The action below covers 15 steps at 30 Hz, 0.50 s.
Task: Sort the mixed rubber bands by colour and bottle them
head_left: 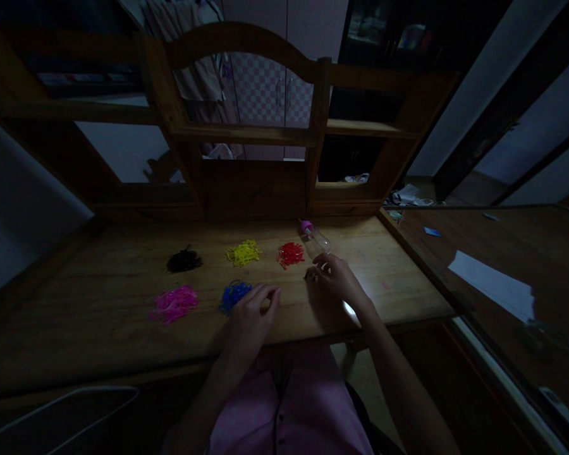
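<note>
My left hand (253,313) rests over the near right side of a pile of blue bands (233,294). Its thumb and fingertips come together, and whatever may lie between them is too small to see. My right hand (336,275) curls its fingers above a few small dark pieces (310,275), with anything in its grip hidden. Beyond it lies a clear bottle (320,241) with a pink cap (306,225), on its side. Separate heaps of small loops, apparently rubber bands, are red (291,254), yellow (244,253), black (184,260) and pink (174,304).
The wooden desk (109,272) backs onto a shelf unit (253,136) with upright posts. To the right, a lower brown surface (474,237) carries white paper (493,284) and a small blue card (432,232). The room is dim.
</note>
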{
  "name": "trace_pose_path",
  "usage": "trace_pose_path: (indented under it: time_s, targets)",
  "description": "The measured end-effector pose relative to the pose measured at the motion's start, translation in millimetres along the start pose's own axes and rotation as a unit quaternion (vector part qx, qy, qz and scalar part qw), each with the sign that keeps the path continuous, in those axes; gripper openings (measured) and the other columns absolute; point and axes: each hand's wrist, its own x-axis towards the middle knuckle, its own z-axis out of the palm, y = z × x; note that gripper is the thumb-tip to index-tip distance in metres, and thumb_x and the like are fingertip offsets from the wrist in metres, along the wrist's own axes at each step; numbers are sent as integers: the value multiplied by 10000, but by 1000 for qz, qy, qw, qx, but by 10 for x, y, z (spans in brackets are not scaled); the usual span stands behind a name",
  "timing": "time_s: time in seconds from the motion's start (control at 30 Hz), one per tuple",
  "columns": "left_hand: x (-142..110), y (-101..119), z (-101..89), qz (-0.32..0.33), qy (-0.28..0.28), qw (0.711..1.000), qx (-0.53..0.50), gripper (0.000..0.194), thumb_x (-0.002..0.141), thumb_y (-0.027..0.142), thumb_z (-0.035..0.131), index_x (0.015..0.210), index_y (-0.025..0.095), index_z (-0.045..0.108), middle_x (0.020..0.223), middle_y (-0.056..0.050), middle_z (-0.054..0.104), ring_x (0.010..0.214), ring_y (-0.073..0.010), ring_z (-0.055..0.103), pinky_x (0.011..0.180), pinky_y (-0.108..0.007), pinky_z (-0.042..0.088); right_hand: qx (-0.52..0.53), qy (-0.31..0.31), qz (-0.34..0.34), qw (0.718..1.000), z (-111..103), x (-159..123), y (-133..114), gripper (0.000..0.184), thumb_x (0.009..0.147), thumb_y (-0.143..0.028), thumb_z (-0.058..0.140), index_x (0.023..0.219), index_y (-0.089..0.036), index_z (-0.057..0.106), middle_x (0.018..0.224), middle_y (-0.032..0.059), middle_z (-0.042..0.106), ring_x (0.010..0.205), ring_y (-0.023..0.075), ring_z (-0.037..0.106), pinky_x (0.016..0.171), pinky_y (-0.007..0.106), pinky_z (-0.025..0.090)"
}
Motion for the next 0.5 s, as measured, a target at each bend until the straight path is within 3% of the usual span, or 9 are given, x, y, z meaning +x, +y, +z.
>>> trace_pose_path:
  time_s: [0.17, 0.27, 0.4, 0.5]
  targets:
    - [-33, 28, 55, -17, -18, 1000, -8, 152, 932, 281, 515, 904, 219, 651, 913, -18, 694, 850, -165, 648, 775, -264, 470, -39, -20, 16, 999, 94, 56, -17, 20, 802, -158, 647, 816, -171, 642, 817, 46, 659, 729, 157, 592, 661, 248, 415]
    - [-49, 34, 62, -18, -21, 999, -18, 148, 929, 286, 518, 910, 226, 652, 917, -17, 694, 846, -166, 648, 764, -263, 476, -36, -18, 12, 999, 96, 85, -33, 37, 807, -132, 621, 805, -167, 633, 808, 43, 650, 732, 158, 583, 665, 249, 415]
    - [-75, 10, 56, -25, -26, 999, -27, 151, 929, 283, 513, 913, 225, 650, 922, -18, 692, 839, -165, 651, 756, -261, 482, 13, -3, -31, 999, -67, 73, -14, 84, 850, -122, 560, 900, -168, 610, 895, 42, 634, 807, 152, 586, 712, 243, 430]
    - [-114, -12, 59, -32, -32, 999, -22, 154, 933, 294, 511, 920, 222, 647, 928, -18, 689, 859, -167, 650, 777, -268, 477, 19, -29, -49, 998, -209, 33, 45, 107, 849, -98, 544, 894, -168, 612, 898, 38, 618, 792, 145, 579, 696, 234, 426]
